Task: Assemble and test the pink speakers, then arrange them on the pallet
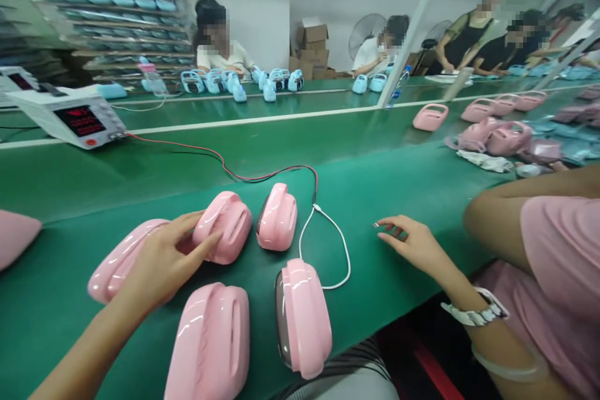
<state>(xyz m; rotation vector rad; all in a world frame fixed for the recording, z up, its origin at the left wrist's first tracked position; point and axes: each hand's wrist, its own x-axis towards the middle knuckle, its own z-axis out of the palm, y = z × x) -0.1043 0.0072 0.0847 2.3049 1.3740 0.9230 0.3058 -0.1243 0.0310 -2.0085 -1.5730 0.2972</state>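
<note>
Several glossy pink devices lie on the green belt in front of me. My left hand lies over one flat pink device and grips the left end of a second pink device between thumb and forefinger. My right hand, a watch on its wrist, rests on the belt to the right with its fingertips pinched on a small silvery piece. A white cable loops from a red-black lead to the nearest upright pink device. Another pink device stands behind it.
A power supply with a red display sits at the back left. A person in pink sits close on my right. Across the belt, other people work among blue devices. More pink devices lie at the right.
</note>
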